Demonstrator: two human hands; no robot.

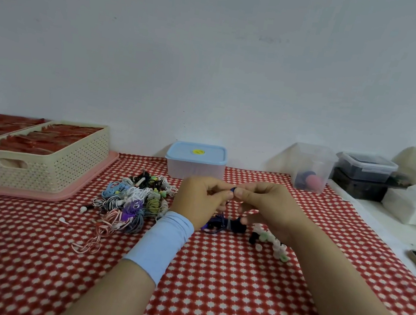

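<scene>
Both hands are lifted a little above the red checked cloth (209,291) and meet at the middle of the table. The left hand (202,202) and the right hand (266,208) both pinch one small dark blue earbud (233,189) between thumb and first fingers. The other fingers are curled and hold nothing that I can see.

The rest of this earphone, a dark blue cord bundle (221,223), lies on the cloth at 6 o'clock from the earbud, just under the two hands. Its long axis goes from 9 to 3 o'clock. The bundle is partly hidden behind the left wrist, so I judge the right hand has the more free way down to it, though both are near.

The pile of earphones (132,200) in many colours is at 9 o'clock from the left hand, and a short row of white and green pieces (278,247) is at 5 o'clock from the right hand. A box with a blue lid (195,161) stands at 12 o'clock.
</scene>
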